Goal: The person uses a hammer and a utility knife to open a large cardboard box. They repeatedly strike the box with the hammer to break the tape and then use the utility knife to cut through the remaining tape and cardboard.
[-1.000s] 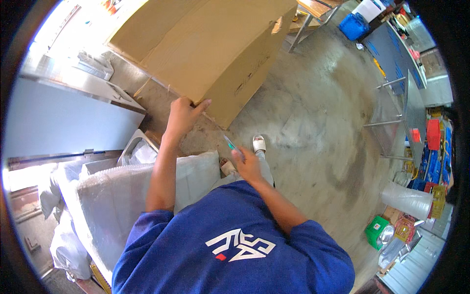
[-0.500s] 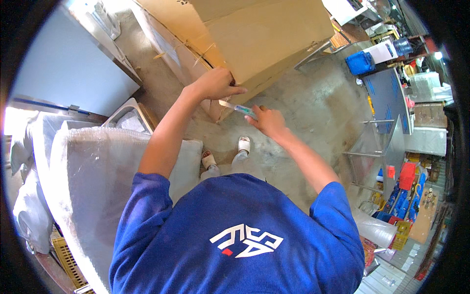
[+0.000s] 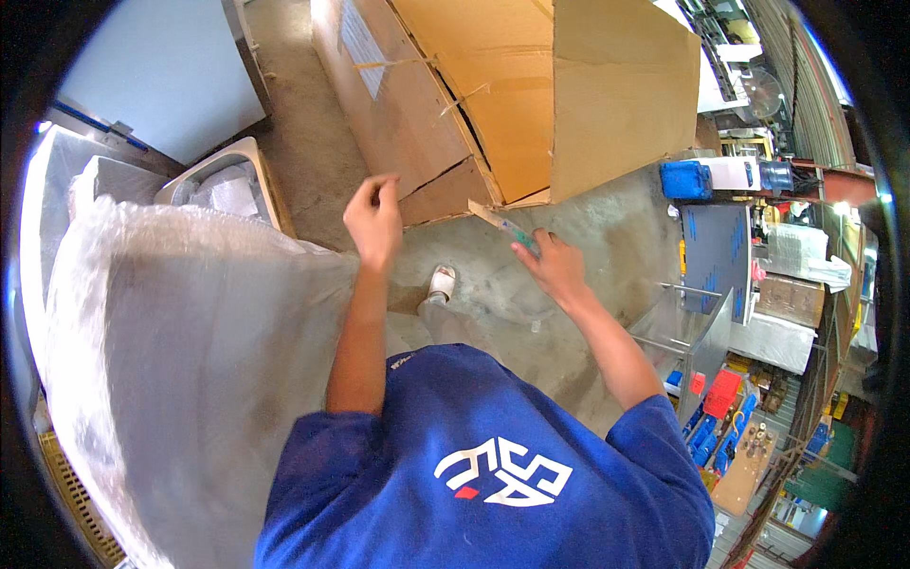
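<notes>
My right hand (image 3: 553, 266) is wrapped round a box cutter (image 3: 517, 235) with a translucent greenish handle. Its extended blade points up and left, close to the lower corner of a large cardboard box (image 3: 621, 104). I cannot tell whether the blade touches the cardboard. The box is open at the near side, showing its tan inside, and a wide panel stands out to the right. Loosely curled, my left hand (image 3: 373, 226) is raised left of the blade, beside the box's darker side; nothing shows in its fingers. Thin yellowish straps (image 3: 389, 64) stick out along the box's edge.
A bulky item in clear wrap (image 3: 209, 313) stands close at my left, with a cream-rimmed basin (image 3: 256, 161) and a pale panel (image 3: 171, 76) beyond. At right are a metal frame (image 3: 687, 327), a blue container (image 3: 685, 180) and tools. My sandalled foot (image 3: 441, 283) is on the concrete floor.
My left hand has come away from the box's edge and moved down and left. The view has shifted, showing more of the box's open inside. The box cutter stays in my right hand.
</notes>
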`<state>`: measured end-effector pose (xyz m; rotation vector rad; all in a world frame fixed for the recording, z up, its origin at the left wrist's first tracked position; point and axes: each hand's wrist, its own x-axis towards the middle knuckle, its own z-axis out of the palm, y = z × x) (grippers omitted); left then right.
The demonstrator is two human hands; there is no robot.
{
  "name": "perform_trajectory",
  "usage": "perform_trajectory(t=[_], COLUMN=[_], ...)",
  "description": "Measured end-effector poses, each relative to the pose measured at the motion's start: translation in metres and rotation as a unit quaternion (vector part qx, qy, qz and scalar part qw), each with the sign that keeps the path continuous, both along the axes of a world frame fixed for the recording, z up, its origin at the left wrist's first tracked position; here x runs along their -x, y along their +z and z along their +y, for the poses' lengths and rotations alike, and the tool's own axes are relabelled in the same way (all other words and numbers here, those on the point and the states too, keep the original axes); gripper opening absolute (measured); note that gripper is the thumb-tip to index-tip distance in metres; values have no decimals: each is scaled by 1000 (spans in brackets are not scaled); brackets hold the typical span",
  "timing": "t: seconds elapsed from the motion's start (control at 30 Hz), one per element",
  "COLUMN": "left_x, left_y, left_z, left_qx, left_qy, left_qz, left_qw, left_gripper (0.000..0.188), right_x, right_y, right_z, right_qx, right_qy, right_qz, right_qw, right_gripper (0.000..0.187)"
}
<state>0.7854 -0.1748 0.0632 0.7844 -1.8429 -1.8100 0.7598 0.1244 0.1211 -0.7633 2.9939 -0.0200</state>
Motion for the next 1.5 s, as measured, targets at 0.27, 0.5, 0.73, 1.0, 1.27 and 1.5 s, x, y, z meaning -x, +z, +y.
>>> perform_trajectory(t=[0.27,0.5,0.73,1.0,1.27,1.5], left_x=[-55,-33,33,71,67,56], left_y=[23,57,94,92,103,111], left_z=[35,41,28,51,56,64], left_qx=[99,125,307,436,489,489], left_qy=[37,-69,-328,-485,-459,-422], left_qz=[52,75,91,54,-22,-73], left_qw=[993,987,889,756,742,760], left_gripper=[12,13,46,37,42,39], right_x=[7,22,20,22,61,99], right_y=[0,14,21,5,0,-15], right_z=[-3,-4,-20,-11,18,33], right_qx=[-8,-38,-27,34,22,70], right_qy=[6,37,-1,31,120,240], right_qz=[12,-63,-76,-38,-62,23], right_qw=[1000,997,997,998,991,968], right_gripper=[49,46,48,53,57,55])
